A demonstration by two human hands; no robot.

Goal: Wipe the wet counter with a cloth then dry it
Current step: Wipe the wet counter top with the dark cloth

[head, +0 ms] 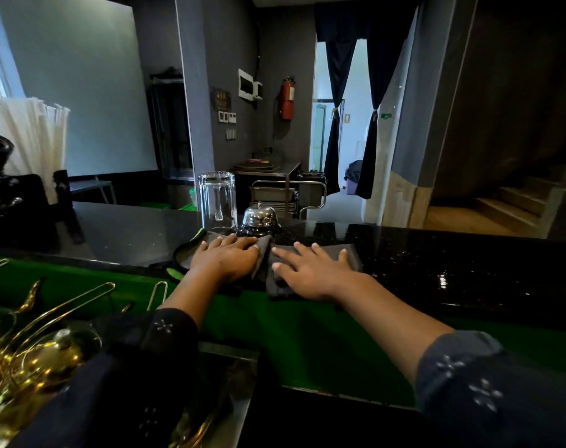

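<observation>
While both palms press flat, wiping step under way: left hand [226, 257] and right hand [310, 270] spread, fingers straight, on grey cloth [348, 253] atop black counter [469, 263]. Wet sheen right of right hand; bell [259, 218], glass [217, 200] just beyond fingertips. Next, likely: slide cloth right.

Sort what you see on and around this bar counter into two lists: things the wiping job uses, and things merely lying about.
In use:
grey cloth, pressed flat by both hands
left hand
right hand
black counter, wet droplets to the right

Lying about:
upturned glass mug
service bell
gold bar tools
white straws
green mat
</observation>
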